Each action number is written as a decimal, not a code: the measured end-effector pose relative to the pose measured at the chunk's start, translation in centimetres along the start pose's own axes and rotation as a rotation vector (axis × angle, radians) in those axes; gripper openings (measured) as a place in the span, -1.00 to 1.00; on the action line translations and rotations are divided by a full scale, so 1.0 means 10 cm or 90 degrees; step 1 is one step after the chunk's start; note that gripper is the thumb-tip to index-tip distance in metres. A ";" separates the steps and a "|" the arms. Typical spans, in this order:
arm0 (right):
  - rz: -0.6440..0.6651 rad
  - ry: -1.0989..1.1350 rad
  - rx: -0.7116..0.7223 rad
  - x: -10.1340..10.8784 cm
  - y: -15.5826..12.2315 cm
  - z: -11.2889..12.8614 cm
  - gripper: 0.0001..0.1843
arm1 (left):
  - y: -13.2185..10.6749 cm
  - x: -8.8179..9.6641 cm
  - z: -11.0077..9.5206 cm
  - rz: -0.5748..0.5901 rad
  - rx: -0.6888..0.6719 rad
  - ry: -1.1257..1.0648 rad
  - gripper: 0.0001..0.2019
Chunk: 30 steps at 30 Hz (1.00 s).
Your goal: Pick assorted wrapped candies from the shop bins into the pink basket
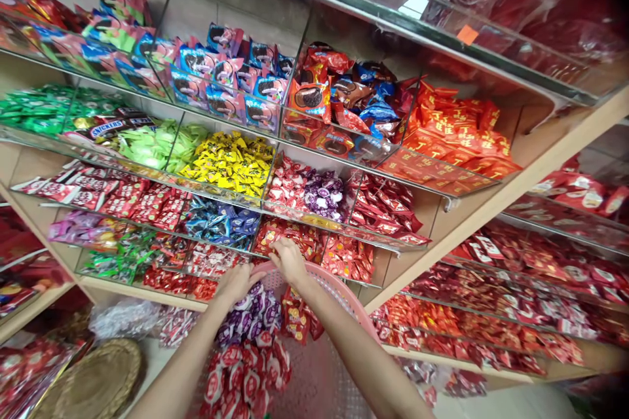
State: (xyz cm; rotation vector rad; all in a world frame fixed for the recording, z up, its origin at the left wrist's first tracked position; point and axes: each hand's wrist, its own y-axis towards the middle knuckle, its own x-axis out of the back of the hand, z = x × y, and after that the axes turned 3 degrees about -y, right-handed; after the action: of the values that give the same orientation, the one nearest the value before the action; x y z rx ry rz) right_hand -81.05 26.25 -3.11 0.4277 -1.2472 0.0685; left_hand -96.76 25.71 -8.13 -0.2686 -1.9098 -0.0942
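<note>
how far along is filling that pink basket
Already in the pink plastic basket: purple-wrapped sweets and red-and-white packets. In hand: the left hand and right hand are at its rim, grip unclear. Remaining: the acrylic shelf bins look well stocked.

Stacked in clear acrylic bins (314,147) along tan wooden shelving (491,229): blue-and-pink biscuit packets (223,75), green-wrapped sweets (44,111), Snickers bars (111,127), yellow-wrapped sweets (230,163), and purple-wrapped sweets (324,195) just beside red-and-white ones (287,186). Heaped at the upper right, orange-red packets (457,134), below a glass-fronted upper bin carrying a small orange tag (467,35). Angled away on the right, more shelves filled with red snack packets (491,294). Low at the lower left, a round woven straw tray (93,383), tilted beside red bagged goods (29,366).
</note>
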 end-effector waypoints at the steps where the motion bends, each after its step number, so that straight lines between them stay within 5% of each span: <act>1: 0.022 -0.031 0.011 -0.04 0.07 0.01 -0.82 | 0.00 0.00 0.00 -0.001 0.002 -0.001 -0.46; 7: 0.089 -0.119 0.010 -0.18 0.26 0.07 -0.83 | 0.00 0.01 0.01 0.004 -0.014 0.001 -0.45; 14: 0.029 -0.091 -0.058 -0.26 0.26 0.01 -0.74 | 0.00 0.00 0.01 0.005 -0.007 -0.006 -0.45; 22: -0.213 0.445 -0.202 -0.25 0.01 -0.22 -0.78 | 0.00 0.01 0.00 -0.001 -0.011 0.000 -0.48; 30: -0.176 0.815 -0.494 -0.08 -0.91 -0.44 -0.70 | 0.00 0.03 0.01 0.009 -0.019 0.004 -0.44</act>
State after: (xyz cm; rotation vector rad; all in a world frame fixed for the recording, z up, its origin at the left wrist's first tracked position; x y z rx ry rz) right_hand -74.82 19.53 -7.49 -0.1611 0.1050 -0.3312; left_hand -96.90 25.81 -7.85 -0.3018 -1.9009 -0.1145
